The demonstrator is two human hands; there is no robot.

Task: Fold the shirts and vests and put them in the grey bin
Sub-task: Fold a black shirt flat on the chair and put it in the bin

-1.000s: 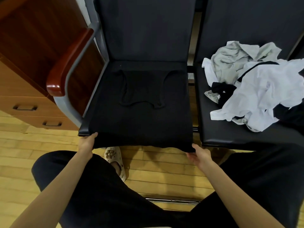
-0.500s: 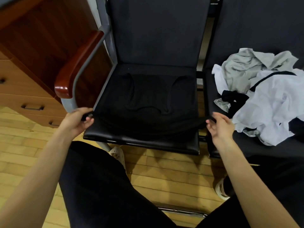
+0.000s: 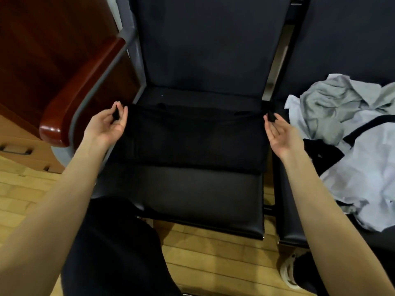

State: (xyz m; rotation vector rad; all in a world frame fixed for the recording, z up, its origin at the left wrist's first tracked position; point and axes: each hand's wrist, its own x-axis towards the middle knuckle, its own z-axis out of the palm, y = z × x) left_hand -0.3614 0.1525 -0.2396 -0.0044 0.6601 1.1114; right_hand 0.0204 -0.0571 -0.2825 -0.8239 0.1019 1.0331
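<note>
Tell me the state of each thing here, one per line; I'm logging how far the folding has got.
black vest: folded in half on the seat, hem corners held up near its top edge.
left hand: pinches the vest's left corner.
right hand: palm up, pinches the right corner at the fingertips.
clothes pile: crumpled, unfolded, on the next seat.
drawers: closed.

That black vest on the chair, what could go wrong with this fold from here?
The black vest is pinched only at its corners by the left hand and right hand, so a corner may slip and the fold land crooked. Black cloth on the black seat hides edges, so misalignment is easy to miss. The unfolded pile lies close by and could snag.
</note>
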